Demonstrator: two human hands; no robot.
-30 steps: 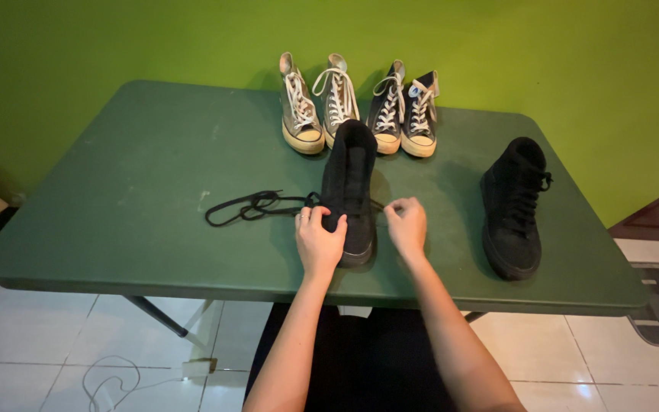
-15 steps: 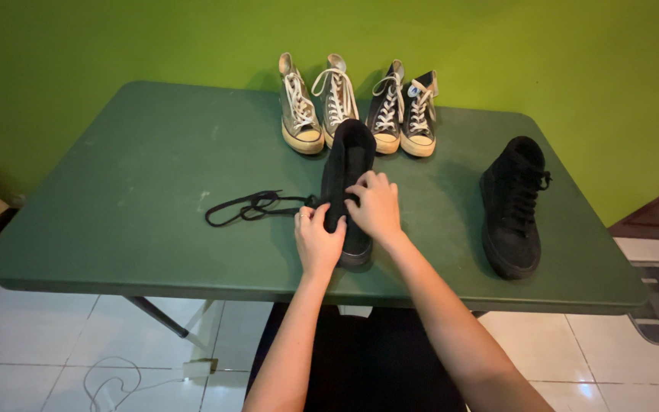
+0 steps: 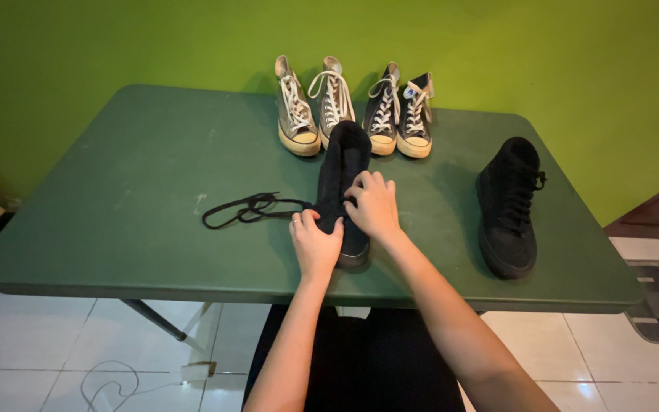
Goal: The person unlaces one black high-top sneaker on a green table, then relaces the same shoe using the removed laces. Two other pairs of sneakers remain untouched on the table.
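Note:
A black high-top shoe (image 3: 342, 164) lies on the green table (image 3: 131, 175) in front of me, toe toward me. My left hand (image 3: 316, 243) grips its left side near the toe. My right hand (image 3: 374, 204) rests on top of the shoe, fingers curled over its lace area. A loose black shoelace (image 3: 247, 208) trails from the shoe to the left across the table, one end by my left hand.
A second black high-top (image 3: 509, 206) stands at the right. At the back edge stand a grey pair (image 3: 310, 107) and a black pair (image 3: 400, 111) of high-top sneakers with white laces. The wall behind is green; white floor tiles lie below.
My right hand moved left from beside the shoe onto its top. The left hand stayed on the shoe's left side.

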